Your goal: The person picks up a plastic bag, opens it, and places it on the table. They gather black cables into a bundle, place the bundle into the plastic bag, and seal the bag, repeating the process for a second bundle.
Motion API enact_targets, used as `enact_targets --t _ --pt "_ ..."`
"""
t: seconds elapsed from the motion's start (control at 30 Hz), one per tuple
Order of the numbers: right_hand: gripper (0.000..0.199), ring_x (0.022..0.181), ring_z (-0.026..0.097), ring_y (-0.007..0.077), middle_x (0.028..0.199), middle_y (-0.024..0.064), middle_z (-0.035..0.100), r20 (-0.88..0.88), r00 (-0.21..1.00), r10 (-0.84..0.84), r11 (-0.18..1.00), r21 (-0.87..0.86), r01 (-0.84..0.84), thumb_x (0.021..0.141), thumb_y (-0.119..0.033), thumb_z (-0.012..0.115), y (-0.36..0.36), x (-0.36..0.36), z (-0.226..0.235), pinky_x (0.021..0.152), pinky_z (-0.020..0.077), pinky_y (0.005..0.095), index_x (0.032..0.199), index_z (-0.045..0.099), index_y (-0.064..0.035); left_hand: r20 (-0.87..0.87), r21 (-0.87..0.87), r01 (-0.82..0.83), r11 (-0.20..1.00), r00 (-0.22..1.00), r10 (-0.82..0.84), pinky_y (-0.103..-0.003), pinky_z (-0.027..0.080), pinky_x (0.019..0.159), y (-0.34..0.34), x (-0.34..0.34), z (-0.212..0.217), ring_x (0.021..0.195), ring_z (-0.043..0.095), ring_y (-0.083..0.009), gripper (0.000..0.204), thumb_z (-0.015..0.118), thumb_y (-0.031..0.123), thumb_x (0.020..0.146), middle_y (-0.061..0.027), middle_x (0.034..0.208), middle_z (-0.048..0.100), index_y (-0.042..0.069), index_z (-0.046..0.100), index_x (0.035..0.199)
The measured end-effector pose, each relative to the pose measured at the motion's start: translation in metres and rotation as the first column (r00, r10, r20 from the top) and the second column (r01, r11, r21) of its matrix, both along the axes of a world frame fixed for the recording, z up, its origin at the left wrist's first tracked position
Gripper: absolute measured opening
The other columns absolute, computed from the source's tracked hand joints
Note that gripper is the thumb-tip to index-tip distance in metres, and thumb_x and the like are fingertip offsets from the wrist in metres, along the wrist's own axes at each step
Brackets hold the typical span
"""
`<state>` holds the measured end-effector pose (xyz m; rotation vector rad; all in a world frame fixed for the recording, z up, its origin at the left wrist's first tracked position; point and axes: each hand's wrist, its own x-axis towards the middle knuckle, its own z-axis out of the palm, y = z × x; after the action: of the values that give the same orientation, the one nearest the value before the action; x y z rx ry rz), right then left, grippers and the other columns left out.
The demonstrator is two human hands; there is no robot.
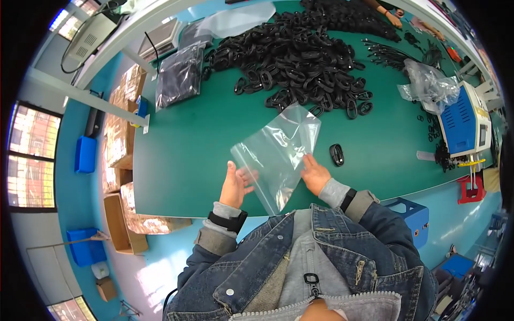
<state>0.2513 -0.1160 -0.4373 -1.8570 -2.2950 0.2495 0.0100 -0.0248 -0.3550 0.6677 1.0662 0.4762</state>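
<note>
A clear plastic bag [276,155] lies aslant over the near middle of the green table. My right hand [316,174] pinches its right edge between thumb and fingers. At the bag's left edge is my left hand [234,184], thumb raised and fingers apart, with fingertips partly behind the film. Whether those fingertips touch the bag I cannot tell. The bag looks flat, with nothing visible inside. Just right of my right hand rests a single coiled black cable [336,154]. Beyond the bag spreads a large heap of coiled black cables [300,59].
A filled bag of dark goods [179,75] lies at the table's far left. On the right stand a blue-and-white machine [465,122] and crumpled clear plastic bags [428,83]. Another person's hand [393,20] shows at the far right. Cardboard boxes [120,120] stand left of the table.
</note>
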Motion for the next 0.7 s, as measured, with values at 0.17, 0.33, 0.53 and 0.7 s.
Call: enact_targets --t 0.17,0.33,0.53,0.7 --pt "0.016 0.118 0.043 0.0381 0.124 0.0251 0.046 -0.130 0.991 -0.010 1.000 0.028 0.014 0.074 -0.009 0.058 -0.003 0.001 -0.002 0.087 0.0468 0.0403 0.087 0.063 -0.0013 -0.163 0.187 0.078 0.979 0.985 -0.047 -0.025 0.045 0.071 -0.027 -0.008 -0.035 0.083 0.059 -0.0146 0.031 0.052 0.025 0.089 -0.0108 0.096 0.064 -0.003 0.060 0.100" --pt "0.028 0.113 0.046 0.0379 0.122 0.0242 0.046 -0.219 0.976 -0.019 0.998 0.056 0.032 0.071 -0.008 0.062 -0.011 0.017 -0.006 0.087 0.0458 0.0419 0.099 0.061 -0.0047 -0.307 0.366 0.120 0.923 0.952 -0.002 -0.024 0.046 0.061 -0.027 0.001 -0.030 0.067 0.059 -0.0136 0.013 0.057 0.007 0.085 -0.0082 0.077 0.065 -0.004 0.064 0.084" --pt "0.036 0.086 0.056 0.0227 0.107 0.0173 0.056 -0.638 0.767 -0.065 0.996 0.006 0.090 0.073 -0.012 0.069 -0.008 -0.006 0.113 0.070 0.0491 0.0309 0.105 0.058 -0.0027 -0.117 0.426 0.016 0.905 0.992 0.038 -0.024 0.045 0.061 -0.035 0.032 0.000 0.064 0.056 -0.0113 0.011 0.062 0.008 0.083 -0.0055 0.072 0.061 -0.002 0.062 0.080" --pt "0.029 0.068 0.057 0.0095 0.086 0.0067 0.063 -0.904 0.361 -0.229 0.972 -0.235 0.026 0.079 -0.014 0.069 -0.013 -0.018 0.112 0.059 0.0469 0.0220 0.101 0.058 0.0012 0.073 0.437 0.035 0.899 0.995 -0.074 -0.022 0.043 0.059 -0.047 0.081 0.030 0.061 0.053 -0.0095 0.015 0.067 0.012 0.081 -0.0028 0.069 0.059 0.000 0.059 0.078"
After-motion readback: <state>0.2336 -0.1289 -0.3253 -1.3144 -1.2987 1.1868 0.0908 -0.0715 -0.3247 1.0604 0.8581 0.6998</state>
